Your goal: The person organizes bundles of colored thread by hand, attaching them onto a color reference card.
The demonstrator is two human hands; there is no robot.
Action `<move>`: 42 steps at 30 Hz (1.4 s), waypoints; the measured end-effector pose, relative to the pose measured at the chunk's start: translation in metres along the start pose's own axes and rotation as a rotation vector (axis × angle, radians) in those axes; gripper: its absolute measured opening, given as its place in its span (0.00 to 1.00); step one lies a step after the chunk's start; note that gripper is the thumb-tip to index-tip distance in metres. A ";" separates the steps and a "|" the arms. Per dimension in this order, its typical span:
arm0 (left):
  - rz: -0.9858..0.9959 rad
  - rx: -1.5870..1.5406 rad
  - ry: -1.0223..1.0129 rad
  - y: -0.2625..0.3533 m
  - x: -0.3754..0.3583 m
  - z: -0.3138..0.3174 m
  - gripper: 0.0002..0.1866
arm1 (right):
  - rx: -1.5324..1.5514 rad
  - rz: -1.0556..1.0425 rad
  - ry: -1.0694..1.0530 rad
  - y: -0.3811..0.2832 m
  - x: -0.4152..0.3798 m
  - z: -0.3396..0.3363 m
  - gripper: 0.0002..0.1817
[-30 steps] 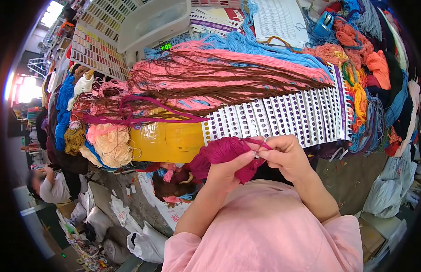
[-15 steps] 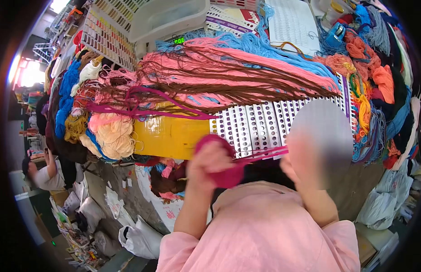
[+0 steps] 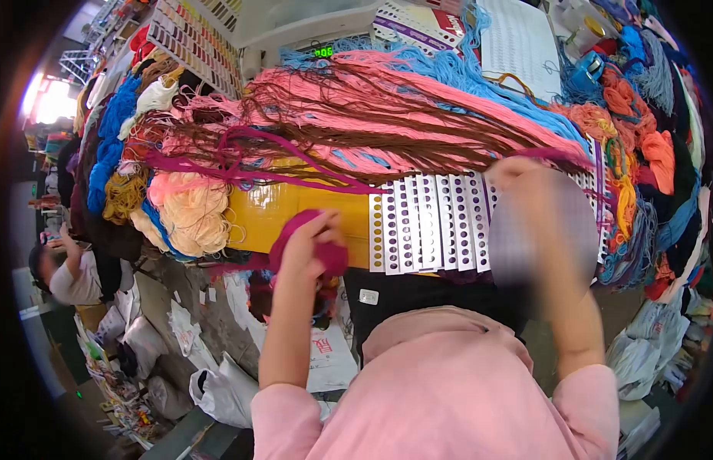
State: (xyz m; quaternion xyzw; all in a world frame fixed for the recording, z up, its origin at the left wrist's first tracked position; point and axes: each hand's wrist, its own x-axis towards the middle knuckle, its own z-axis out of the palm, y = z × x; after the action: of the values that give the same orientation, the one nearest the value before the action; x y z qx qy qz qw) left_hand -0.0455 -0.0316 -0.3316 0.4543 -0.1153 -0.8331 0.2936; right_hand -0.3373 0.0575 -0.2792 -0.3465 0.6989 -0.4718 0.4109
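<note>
Near cards, left hand clutches magenta yarn trailing leftward; right hand grip unclear.

A hand could pass over the yellow board, between left hand and cards — long yarn blocks beyond.

The surface in front of me shows bare yellow at its near left. Beside that patch I have a row of white punched cards, and behind it spread pink hanks under loose brown strands. Magenta strands trail across to the left, near a cream bundle of yarn. Toward my far edge lie blue yarn and 1 printed sheet; orange skeins are heaped at my right.
</note>
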 end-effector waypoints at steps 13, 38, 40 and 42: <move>0.043 0.745 -0.067 -0.029 0.049 0.051 0.05 | -0.648 -0.621 0.068 0.055 -0.003 0.113 0.19; -0.067 0.880 -0.049 0.010 0.038 0.041 0.07 | -0.570 -0.408 0.065 0.061 0.006 0.122 0.19; -0.161 0.660 -0.024 0.054 0.023 0.009 0.07 | -0.659 -0.330 0.047 0.057 0.005 0.124 0.22; -0.092 0.500 -0.109 0.113 -0.002 -0.021 0.09 | -0.643 -0.258 0.032 0.059 0.007 0.126 0.22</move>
State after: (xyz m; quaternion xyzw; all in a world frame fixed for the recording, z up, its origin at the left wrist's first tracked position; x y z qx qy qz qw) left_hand 0.0161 -0.1192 -0.2899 0.4719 -0.3124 -0.8145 0.1273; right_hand -0.2318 0.0227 -0.3638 -0.5362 0.7686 -0.2808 0.2068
